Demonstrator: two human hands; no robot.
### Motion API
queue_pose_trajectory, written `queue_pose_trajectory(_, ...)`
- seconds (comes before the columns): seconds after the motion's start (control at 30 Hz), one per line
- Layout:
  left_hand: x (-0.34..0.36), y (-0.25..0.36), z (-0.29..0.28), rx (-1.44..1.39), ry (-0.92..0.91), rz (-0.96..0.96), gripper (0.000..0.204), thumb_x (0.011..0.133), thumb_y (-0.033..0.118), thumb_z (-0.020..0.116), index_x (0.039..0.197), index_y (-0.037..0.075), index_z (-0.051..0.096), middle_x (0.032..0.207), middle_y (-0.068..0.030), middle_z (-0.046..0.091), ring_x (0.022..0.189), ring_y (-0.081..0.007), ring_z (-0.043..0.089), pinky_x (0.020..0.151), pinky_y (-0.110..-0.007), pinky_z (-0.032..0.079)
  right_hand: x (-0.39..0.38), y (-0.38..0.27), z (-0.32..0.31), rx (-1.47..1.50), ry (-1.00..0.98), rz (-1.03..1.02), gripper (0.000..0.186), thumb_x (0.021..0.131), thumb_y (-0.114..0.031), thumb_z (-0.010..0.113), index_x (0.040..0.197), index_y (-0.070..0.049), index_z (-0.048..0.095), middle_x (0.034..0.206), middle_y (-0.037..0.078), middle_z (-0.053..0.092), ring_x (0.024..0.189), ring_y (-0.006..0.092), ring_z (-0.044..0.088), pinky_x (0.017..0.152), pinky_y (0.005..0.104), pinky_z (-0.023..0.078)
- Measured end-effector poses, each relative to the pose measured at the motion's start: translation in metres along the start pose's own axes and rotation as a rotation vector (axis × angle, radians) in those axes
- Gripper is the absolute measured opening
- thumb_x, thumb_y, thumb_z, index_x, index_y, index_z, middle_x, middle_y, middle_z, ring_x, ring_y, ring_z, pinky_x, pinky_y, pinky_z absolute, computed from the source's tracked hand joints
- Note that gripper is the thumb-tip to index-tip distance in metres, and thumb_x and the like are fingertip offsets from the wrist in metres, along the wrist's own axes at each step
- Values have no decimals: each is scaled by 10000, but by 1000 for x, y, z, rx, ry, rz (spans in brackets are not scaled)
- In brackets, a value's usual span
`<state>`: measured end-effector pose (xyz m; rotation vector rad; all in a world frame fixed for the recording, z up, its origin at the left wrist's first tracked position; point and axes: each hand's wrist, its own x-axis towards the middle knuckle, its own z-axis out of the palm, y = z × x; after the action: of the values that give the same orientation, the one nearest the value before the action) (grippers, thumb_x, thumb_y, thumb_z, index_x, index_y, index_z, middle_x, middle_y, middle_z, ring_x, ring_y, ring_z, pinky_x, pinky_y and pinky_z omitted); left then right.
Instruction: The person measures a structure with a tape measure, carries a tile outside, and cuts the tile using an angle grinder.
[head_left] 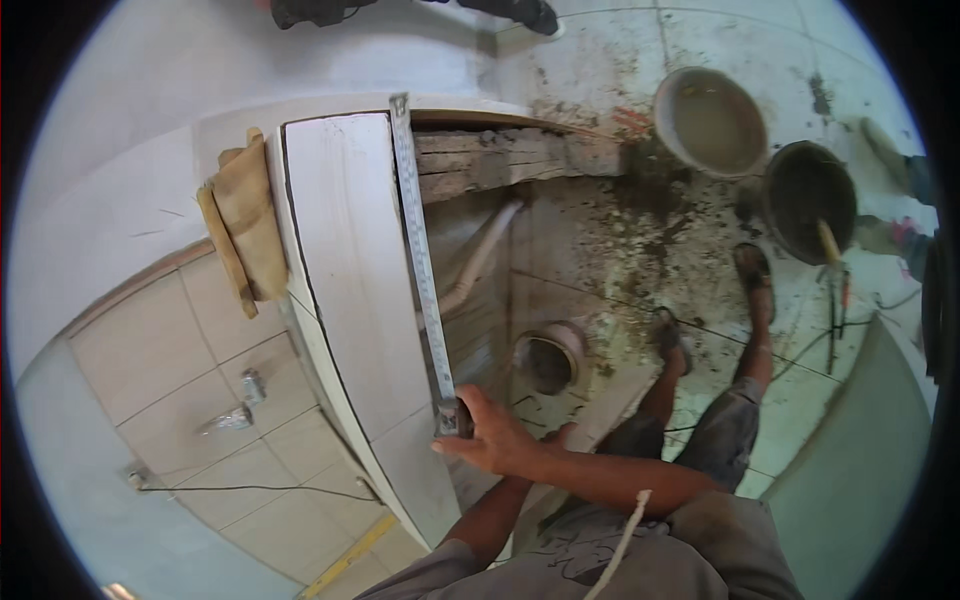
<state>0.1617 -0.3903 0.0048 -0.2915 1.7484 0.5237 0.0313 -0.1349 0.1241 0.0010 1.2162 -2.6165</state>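
Note:
My right hand (490, 433) is closed around the case of a tape measure (422, 265). Its pale blade is pulled out and runs away from me along the edge of a long white tiled ledge (350, 220), its tip reaching the far end. Crossing below the right forearm, my left hand (560, 435) shows only in small part; its fingers are mostly hidden, so whether it grips anything cannot be told.
Right of the ledge lie a pale pipe (485, 255) and a small bucket (548, 360). A basin of murky water (712, 120) and a dark bucket (810, 200) stand on the dirt-strewn floor. Wooden pieces (245, 220) rest at left. Another person's gloved hand (880, 235) is at far right.

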Motion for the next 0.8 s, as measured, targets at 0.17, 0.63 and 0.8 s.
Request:
queue_pose_trajectory(0.17, 46, 7, 28, -233, -48, 169, 1208, 592, 572, 849, 1539, 75, 289, 1500, -235, 432, 1371, -380, 453, 1110, -431, 381, -13, -40, -38, -222, 307, -64, 594, 839, -273, 803, 1276, -21, 489, 1031, 80, 572, 848, 171, 587, 761, 323, 505)
queue_pose_trajectory(0.63, -22, 191, 18, 336, 17, 172, 1230, 582, 505, 836, 1538, -3, 251, 1444, -290, 482, 1307, -380, 526, 1069, -394, 432, -233, -148, -196, -19, 976, 112, 289, 962, -288, 567, 1171, -91, 586, 898, 17, 612, 757, 117, 619, 583, 341, 583)
queue_pose_trajectory(0.8, -29, 212, 41, 397, 60, 139, 1234, 569, 518, 841, 1522, -30, 279, 1451, -282, 480, 1317, -361, 522, 1083, -376, 421, -275, -209, -230, -24, 1078, 83, 235, 958, -310, 565, 1078, -108, 578, 809, 23, 586, 664, 150, 617, 510, 355, 572)
